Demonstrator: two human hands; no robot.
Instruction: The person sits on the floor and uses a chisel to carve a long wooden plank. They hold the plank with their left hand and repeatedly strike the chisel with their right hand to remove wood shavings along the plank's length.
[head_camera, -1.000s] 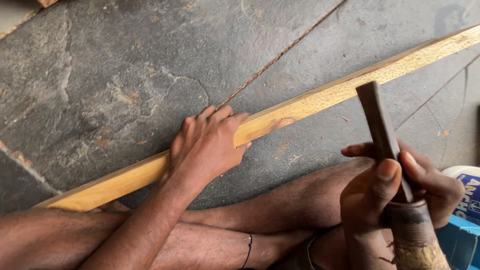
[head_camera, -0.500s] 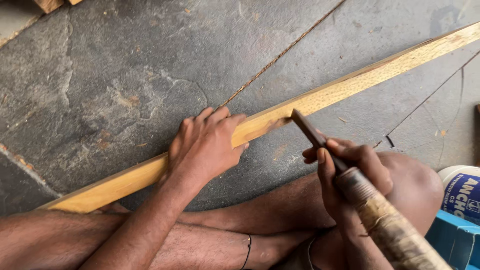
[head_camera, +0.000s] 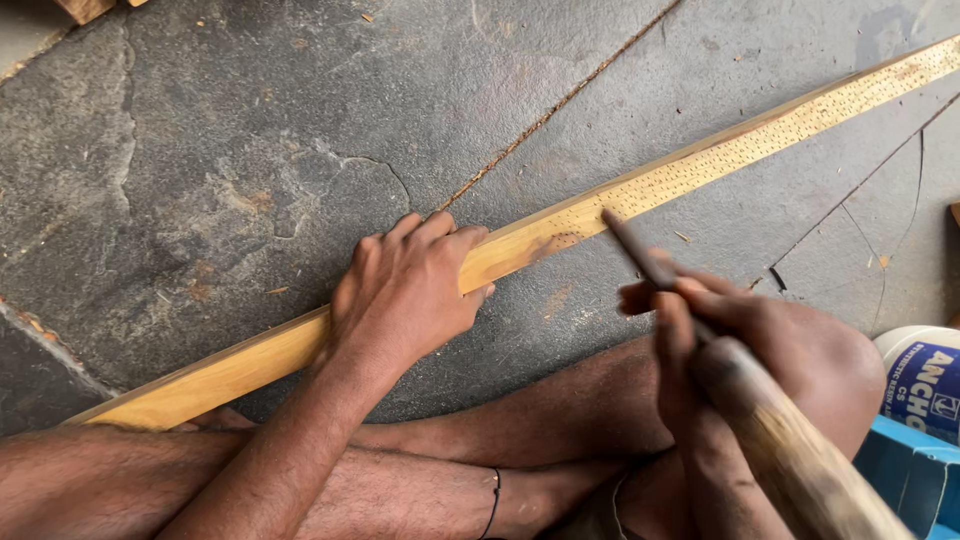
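Head view. The left hand (head_camera: 405, 295) lies palm down on a long wooden strip (head_camera: 700, 165), fingers spread over its upper edge and thumb against the near edge; it presses the strip flat to the stone floor (head_camera: 230, 130) rather than closing around it. The strip runs diagonally, from below and outward of this hand, under the palm, and on past the other hand toward the upper corner of the view. Beyond the left fingertips its top face carries dense rows of small pits; the stretch on the wrist side of the hand shows plain.

The right hand (head_camera: 745, 340) is clamped around a pointed tool (head_camera: 690, 300), fingers wrapped tight at the junction of its dark metal shaft and its pale wooden handle. The handle runs back from the grip toward the camera and appears blurred. The shaft runs forward from the grip, and its tip meets the near edge of the strip, just beyond the left hand's fingertips. Whether the tip is pressed in or merely touching cannot be told.

Under both forearms lie the person's crossed bare legs (head_camera: 520, 440), the strip just beyond them. Outward of the right hand stand a white container with blue label (head_camera: 925, 375) and a blue plastic object (head_camera: 910, 480), both cut by the frame edge. A seam in the floor runs past the left fingertips.
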